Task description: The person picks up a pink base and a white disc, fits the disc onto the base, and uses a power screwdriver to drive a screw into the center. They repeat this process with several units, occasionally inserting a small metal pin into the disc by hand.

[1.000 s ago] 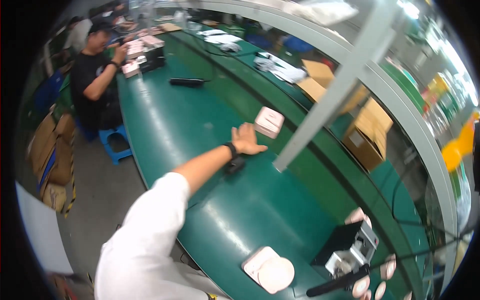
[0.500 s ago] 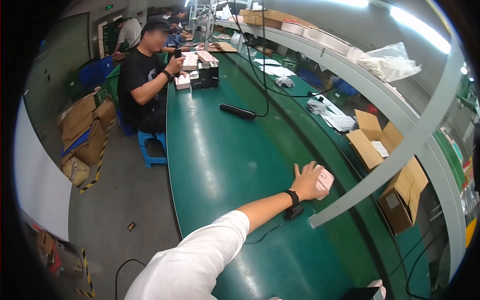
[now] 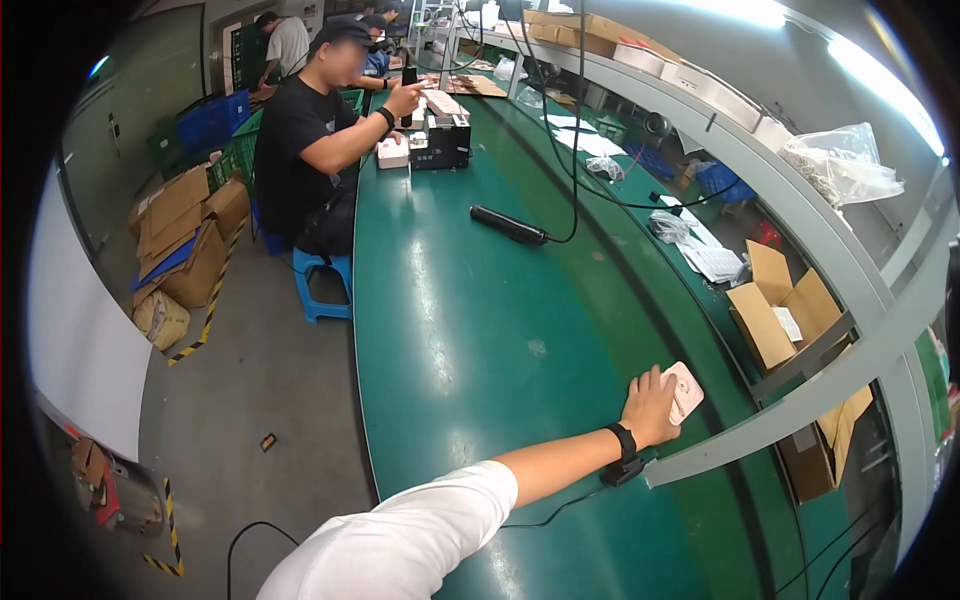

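My left hand [image 3: 648, 405] reaches out over the green table [image 3: 480, 330] on a white-sleeved arm, a black wrist strap [image 3: 622, 441] with a cord on the wrist. Its fingers are closed over the near edge of a small white and pink box [image 3: 687, 390], which lies flat near the table's far side beside a slanted grey frame bar [image 3: 800, 400]. My right hand is out of view.
A black handheld tool [image 3: 508, 225] on a cable lies further along the table. A seated person in black [image 3: 310, 150] works at a black device [image 3: 440, 145] at the table's far end. Open cardboard boxes [image 3: 775, 310] sit behind the table, more cartons [image 3: 185, 235] on the floor.
My left hand went from lying flat beside the white box to closing over it. The view has swung left, along the table.
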The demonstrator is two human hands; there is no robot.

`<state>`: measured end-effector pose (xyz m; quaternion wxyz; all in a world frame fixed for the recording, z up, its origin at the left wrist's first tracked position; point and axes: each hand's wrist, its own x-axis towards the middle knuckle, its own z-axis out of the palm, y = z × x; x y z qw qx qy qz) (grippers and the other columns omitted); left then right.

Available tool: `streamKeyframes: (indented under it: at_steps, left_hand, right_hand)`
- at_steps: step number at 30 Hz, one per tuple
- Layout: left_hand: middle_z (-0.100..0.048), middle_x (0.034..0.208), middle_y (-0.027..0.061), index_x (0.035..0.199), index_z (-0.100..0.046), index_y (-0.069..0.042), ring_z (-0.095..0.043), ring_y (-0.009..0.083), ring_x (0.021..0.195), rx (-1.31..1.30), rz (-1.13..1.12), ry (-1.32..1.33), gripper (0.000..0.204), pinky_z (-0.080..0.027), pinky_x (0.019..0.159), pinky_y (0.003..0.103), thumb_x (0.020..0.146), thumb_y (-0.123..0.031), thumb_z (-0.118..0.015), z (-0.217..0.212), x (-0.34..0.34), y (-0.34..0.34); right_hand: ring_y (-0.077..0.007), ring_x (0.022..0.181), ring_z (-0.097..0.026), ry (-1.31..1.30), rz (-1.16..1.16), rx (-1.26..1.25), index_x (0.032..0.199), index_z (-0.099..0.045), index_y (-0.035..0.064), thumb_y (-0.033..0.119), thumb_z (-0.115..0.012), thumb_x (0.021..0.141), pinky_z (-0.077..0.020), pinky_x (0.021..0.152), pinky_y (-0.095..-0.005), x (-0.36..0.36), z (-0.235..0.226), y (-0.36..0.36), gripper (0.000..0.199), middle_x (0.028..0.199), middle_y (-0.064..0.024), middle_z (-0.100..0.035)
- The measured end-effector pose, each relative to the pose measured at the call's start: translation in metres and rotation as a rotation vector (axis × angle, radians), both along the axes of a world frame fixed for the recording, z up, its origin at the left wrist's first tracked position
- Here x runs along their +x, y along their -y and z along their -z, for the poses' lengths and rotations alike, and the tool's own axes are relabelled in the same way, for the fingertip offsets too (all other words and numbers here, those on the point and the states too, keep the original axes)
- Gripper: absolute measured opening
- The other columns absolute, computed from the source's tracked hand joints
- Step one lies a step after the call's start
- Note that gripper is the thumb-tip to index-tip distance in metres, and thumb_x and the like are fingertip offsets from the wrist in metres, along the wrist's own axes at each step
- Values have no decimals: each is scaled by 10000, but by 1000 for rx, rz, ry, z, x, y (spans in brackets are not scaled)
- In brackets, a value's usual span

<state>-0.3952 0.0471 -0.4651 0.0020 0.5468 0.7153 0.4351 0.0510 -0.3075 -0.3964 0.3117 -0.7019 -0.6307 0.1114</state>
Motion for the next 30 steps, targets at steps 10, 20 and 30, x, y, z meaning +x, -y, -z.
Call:
streamKeyframes:
  at_steps: [10, 20, 30]
  left_hand:
    - [-509, 1318, 279, 1391, -432, 52, -514, 465, 1239, 250, 127, 292, 861, -457, 1095, 492, 720, -283, -856, -20, -54, 46]
    - [-524, 1331, 275, 1429, -408, 30, -511, 434, 1260, 55, 744, 213, 963, -450, 1107, 476, 639, -230, -893, -1, -104, 244]
    - [-525, 1363, 212, 1291, -484, -21, -470, 424, 1322, -187, 1328, 188, 769, -410, 1140, 485, 629, -112, -864, -14, 12, 260]
  right_hand:
    - [-106, 909, -630, -231, -110, -65, 1324, -664, -4, 60, -732, 973, -534, 736, -285, -34, -51, 23, 363, 1016, -55, -717]
    - [-78, 878, -616, -564, -348, -193, 1354, -652, 12, 51, -714, 986, -519, 700, -262, -94, -107, 34, 376, 977, -32, -710]
    - [-55, 761, -541, -300, -487, -194, 1444, -576, -44, 87, -679, 1022, -452, 652, -207, -154, -28, -69, 454, 896, 0, -634]
